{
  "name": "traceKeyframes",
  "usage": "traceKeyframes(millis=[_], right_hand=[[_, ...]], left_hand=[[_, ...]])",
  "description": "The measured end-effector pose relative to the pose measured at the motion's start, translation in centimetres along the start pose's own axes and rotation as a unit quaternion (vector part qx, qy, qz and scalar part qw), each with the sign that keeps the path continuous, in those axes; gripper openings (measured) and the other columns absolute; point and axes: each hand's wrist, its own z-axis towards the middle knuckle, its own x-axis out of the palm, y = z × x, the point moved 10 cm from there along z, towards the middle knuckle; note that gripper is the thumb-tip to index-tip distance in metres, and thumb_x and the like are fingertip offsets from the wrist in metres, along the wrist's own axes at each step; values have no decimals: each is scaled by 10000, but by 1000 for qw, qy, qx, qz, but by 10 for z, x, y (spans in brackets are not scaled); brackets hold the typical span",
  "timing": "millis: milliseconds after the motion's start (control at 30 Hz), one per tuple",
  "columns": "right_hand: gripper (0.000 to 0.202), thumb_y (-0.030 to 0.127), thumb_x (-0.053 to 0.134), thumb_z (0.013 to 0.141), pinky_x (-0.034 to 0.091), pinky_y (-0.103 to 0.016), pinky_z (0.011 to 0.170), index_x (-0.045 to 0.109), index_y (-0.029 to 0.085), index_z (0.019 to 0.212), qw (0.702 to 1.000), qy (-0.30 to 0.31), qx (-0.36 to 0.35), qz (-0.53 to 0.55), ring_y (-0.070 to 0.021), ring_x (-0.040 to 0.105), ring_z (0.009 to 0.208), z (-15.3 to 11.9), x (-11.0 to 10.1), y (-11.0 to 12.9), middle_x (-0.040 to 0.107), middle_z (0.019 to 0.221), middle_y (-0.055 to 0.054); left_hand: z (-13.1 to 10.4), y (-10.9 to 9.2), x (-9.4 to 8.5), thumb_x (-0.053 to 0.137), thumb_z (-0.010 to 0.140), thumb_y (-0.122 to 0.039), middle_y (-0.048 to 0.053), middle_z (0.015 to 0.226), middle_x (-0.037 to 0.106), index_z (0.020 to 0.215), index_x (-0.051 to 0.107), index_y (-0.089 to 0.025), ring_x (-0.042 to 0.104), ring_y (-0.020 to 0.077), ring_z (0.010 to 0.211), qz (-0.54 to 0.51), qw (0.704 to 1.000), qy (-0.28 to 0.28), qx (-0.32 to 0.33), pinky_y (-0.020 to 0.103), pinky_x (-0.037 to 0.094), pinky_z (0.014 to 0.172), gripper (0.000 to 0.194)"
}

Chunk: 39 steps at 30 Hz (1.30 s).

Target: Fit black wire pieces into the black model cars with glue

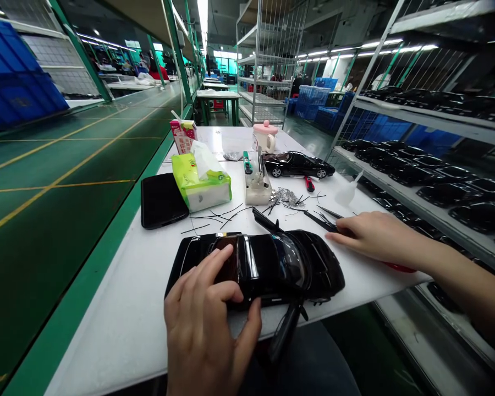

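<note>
A glossy black model car [258, 258] lies across the near part of the white table, nose to the right, with both doors swung out. My left hand [208, 313] grips its rear half, fingers over the roof and rear window, thumb by the near side. To the right, my right hand [367, 236] has thumb and fingers closed around dark tweezers [324, 221], whose two tips point left and stand apart. Thin black strips [226, 217] are scattered beyond the car. Part of a red object [400, 268] shows beneath my right wrist.
A second black model car [299, 164], a tool holder [257, 187], a red cutter [309, 184], a tissue pack [208, 190], a black tray [163, 201] and a lidded mug [265, 137] stand farther back. Racks of black car bodies [429, 170] line the right; a green conveyor [78, 148] runs left.
</note>
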Motion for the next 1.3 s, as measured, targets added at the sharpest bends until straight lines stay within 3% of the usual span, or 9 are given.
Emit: traceKeyframes(millis=[200,367,433,533,633,767,967,1133,1300], right_hand=[[317,529,511,958,340,-325,566,603,229,909,990,-75,-65,99,-206,561,596,25,-36,30,657,694,-33],[476,527,557,964,469,-336,671,566,181,1291,952,-123,-124,251,-200,627,789,76,-64,71,697,1019,-89],[423,477,578,969,466,-325,632,587,162,1253,937,-130,-131,296,-172,602,713,98,-69,83,695,988,-86],[279,455,599,972,429,-313,589,631,177,968,920,-142,-140,337,-139,542,613,120,-71,94,675,828,-52],[320,445,653,948,388,-317,613,563,203,759,910,-173,-143,349,-137,508,620,131,-74,98,628,717,-21],[307,333,661,933,349,-325,607,499,219,698,893,-223,-128,370,-148,484,614,134,-85,88,577,656,-4],[272,364,535,987,329,-319,529,369,271,791,822,-321,-94,460,-142,451,542,117,-114,55,532,688,8],[367,515,597,928,307,-308,478,351,280,791,787,-325,-90,517,-131,388,532,102,-119,49,492,726,8],[373,535,641,888,313,-301,481,397,274,781,759,-310,-95,565,-131,350,555,80,-122,57,452,752,2]], left_hand=[[0,0,0,682,869,-63,240,1327,640,931,498,-187,567,289,1309,1,1000,0,-2,437,390,1072,230],[0,-1,-1,675,870,-68,222,1341,637,933,490,-199,562,287,1316,4,1000,2,-8,432,401,1063,235],[-1,-1,0,673,868,-64,219,1342,638,936,490,-201,565,285,1313,5,1000,6,-10,434,404,1065,238],[-2,0,0,675,863,-60,213,1335,643,934,491,-204,574,283,1307,6,1000,5,-10,434,413,1069,244],[-4,0,0,679,860,-68,207,1321,650,934,494,-204,570,284,1318,12,1000,5,-5,432,409,1079,241],[-6,1,-1,676,860,-65,202,1326,651,932,497,-203,566,273,1325,9,1000,5,-7,414,391,1093,238],[-6,2,-1,668,864,-65,182,1314,666,935,499,-212,567,252,1323,-1,1000,6,-13,399,387,1101,235],[-4,2,0,659,872,-65,173,1325,668,961,523,-208,572,248,1324,0,1000,5,-18,397,391,1102,217],[-5,1,-1,653,888,-81,144,1341,666,1115,594,-184,553,238,1342,-11,1000,6,-16,387,363,1126,255]])
